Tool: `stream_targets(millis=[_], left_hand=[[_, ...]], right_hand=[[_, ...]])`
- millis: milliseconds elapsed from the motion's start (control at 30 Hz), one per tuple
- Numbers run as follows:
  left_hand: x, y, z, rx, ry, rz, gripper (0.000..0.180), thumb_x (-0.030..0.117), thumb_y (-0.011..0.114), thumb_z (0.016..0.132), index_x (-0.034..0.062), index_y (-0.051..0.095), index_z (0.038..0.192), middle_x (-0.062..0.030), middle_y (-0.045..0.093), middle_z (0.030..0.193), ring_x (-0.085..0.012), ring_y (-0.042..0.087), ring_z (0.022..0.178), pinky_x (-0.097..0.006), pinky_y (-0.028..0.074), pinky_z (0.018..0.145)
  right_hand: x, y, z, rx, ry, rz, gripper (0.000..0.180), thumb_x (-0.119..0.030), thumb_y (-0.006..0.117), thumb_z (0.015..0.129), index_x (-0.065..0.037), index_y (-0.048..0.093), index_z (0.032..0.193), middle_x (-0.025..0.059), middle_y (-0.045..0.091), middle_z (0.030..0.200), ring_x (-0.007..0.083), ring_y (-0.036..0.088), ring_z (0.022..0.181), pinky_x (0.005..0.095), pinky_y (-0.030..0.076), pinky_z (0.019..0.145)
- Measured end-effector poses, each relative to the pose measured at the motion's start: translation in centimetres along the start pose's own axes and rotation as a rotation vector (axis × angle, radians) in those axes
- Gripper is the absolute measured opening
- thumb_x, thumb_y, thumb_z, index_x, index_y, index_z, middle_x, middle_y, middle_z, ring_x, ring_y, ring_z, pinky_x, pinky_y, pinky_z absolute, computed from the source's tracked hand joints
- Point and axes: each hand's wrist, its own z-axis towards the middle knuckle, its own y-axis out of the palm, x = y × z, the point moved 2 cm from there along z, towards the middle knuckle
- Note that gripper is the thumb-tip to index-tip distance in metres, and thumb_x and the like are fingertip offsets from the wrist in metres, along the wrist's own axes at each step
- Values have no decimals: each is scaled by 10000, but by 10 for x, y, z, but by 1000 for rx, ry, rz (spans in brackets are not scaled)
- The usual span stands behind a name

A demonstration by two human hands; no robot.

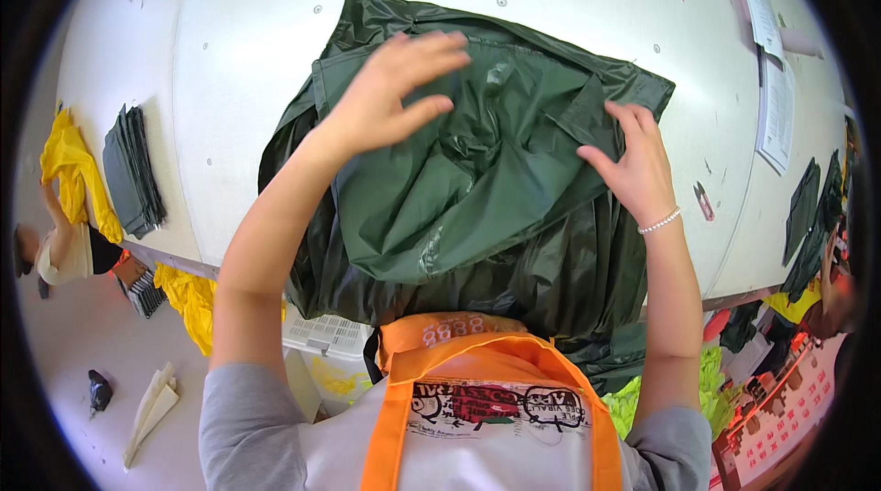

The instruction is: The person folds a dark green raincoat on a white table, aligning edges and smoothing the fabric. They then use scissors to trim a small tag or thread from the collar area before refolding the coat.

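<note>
Spread before me on the white table is a dark green garment (pixel 459 206) of shiny, coated-looking fabric, with a lighter, smoother green panel lying on top in loose creases. My left hand (pixel 395 92) is over the panel's upper left part, fingers stretched forward and slightly blurred, thumb apart. Whether it touches the cloth I cannot tell. At the garment's right side my right hand (pixel 638 161) rests by a folded strip of the panel, its thumb and fingers apart. Neither hand appears to grip the fabric. The garment's lower part hangs over the table's near edge.
Thread snips (pixel 704 201) lie right of the garment. Papers (pixel 775 115) sit at the far right, and a stack of folded dark cloth (pixel 134 172) lies left. Another person (pixel 69 248) handles a yellow garment (pixel 78 170) at the far left. A white crate (pixel 326 337) stands below the table edge.
</note>
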Motion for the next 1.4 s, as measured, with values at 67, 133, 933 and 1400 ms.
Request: stream_targets(millis=[67,133,933,1400], left_hand=[[37,15,3,-202,85,-212,343,188,597,862,63,600,1181,-123,597,1234,-310,542,1172,-432,419,994],[51,47,-4,-385,-33,-215,272,196,544,902,14,634,1083,-163,644,1093,-330,597,1028,-402,474,885],[45,23,-140,147,-184,50,478,98,721,689,26,590,1143,-118,621,1085,-264,597,1001,-350,465,879],[110,59,-57,217,-25,193,371,287,774,696,73,641,968,-59,616,1001,-271,593,956,-397,479,817]], right_hand=[[21,7,-14,-111,115,122,236,-219,651,857,-41,630,1010,154,624,886,294,619,825,389,494,741],[18,0,-15,102,204,133,175,-173,560,922,-15,629,891,153,596,673,272,606,621,372,473,615],[0,-3,-69,196,-428,195,284,100,574,691,-29,618,940,118,642,945,304,620,934,414,486,857],[51,21,-15,-106,164,395,305,-272,594,928,13,571,821,51,452,607,98,370,579,264,358,547]])
